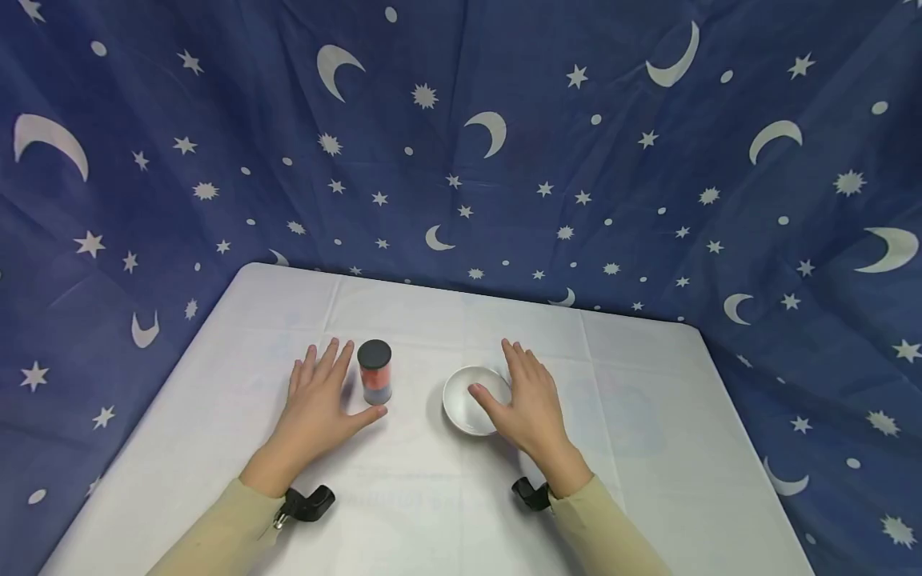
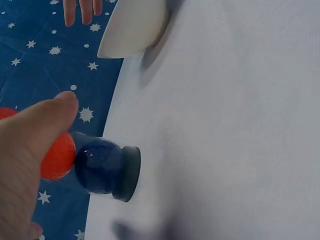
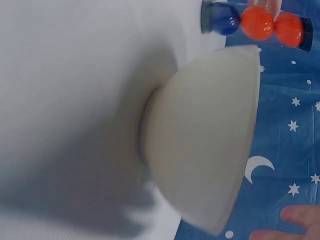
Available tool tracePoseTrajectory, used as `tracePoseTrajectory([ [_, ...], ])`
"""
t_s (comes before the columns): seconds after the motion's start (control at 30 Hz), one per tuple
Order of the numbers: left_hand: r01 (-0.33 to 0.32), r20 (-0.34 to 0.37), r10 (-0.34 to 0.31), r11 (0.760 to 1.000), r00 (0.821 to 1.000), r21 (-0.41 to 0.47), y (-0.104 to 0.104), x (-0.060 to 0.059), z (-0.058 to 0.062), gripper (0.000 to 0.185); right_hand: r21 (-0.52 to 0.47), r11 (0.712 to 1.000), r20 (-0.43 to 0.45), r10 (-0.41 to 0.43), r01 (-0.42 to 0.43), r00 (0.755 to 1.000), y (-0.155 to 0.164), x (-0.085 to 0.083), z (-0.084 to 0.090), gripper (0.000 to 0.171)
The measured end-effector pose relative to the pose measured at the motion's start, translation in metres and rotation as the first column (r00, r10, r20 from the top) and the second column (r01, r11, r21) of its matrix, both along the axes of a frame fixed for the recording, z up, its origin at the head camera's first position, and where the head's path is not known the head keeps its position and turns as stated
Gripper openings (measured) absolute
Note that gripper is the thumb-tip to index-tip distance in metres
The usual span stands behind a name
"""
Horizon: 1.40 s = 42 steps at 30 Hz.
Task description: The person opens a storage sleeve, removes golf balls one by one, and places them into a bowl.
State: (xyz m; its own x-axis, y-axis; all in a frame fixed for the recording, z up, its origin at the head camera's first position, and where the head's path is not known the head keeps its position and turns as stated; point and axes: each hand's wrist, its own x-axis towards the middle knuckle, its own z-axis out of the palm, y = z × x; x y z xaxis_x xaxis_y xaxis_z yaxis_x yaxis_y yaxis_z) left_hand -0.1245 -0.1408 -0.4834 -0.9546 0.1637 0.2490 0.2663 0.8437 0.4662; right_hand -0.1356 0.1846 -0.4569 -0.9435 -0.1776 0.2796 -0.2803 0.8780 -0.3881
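A clear tube with dark caps point(image 1: 374, 376) stands upright on the table, left of the middle. In the right wrist view the tube point(image 3: 257, 22) shows one blue ball and two orange-red balls inside. Just left of it is my left hand point(image 1: 313, 412), fingers straight and thumb spread toward the tube's base. A white bowl point(image 1: 464, 404) sits upright to the right of the tube, its inside bare. My right hand point(image 1: 531, 408) hovers at the bowl's right side, fingers extended and thumb over the rim. Neither hand grips anything.
A white cloth point(image 1: 410, 520) covers the table. Behind and beside it hangs a blue curtain point(image 1: 519, 200) with moons and stars. Black wrist mounts point(image 1: 310, 504) stick out inward from both sleeves, low over the cloth.
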Motion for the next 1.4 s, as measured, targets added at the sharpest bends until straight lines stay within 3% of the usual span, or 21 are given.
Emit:
tracePoseTrajectory([
  [0.23, 0.026, 0.024, -0.029, 0.991, 0.999, 0.129, 0.007, -0.008, -0.003, 0.104, -0.210, 0.977, -0.002, 0.032, -0.031, 0.999, -0.016, -0.005, 0.002, 0.083],
  [0.5, -0.006, 0.083, -0.015, 0.969, 0.996, 0.248, 0.013, -0.010, -0.006, 0.091, -0.253, 0.966, 0.014, 0.062, -0.057, 0.998, -0.038, -0.010, 0.004, 0.082],
  [0.77, -0.023, 0.155, -0.046, 0.907, 0.987, 0.420, 0.019, -0.013, -0.010, 0.069, -0.278, 0.955, 0.045, 0.123, -0.106, 0.991, -0.058, -0.015, 0.007, 0.078],
  [1.0, -0.030, 0.195, -0.066, 0.891, 0.978, 0.452, 0.020, -0.012, -0.013, 0.052, -0.241, 0.963, 0.073, 0.141, -0.120, 0.987, -0.071, -0.015, 0.010, 0.078],
  [1.4, -0.020, 0.188, -0.074, 0.890, 0.979, 0.455, 0.023, -0.008, -0.009, 0.046, -0.269, 0.927, 0.027, 0.280, -0.263, 0.960, -0.083, -0.018, 0.010, 0.076],
])
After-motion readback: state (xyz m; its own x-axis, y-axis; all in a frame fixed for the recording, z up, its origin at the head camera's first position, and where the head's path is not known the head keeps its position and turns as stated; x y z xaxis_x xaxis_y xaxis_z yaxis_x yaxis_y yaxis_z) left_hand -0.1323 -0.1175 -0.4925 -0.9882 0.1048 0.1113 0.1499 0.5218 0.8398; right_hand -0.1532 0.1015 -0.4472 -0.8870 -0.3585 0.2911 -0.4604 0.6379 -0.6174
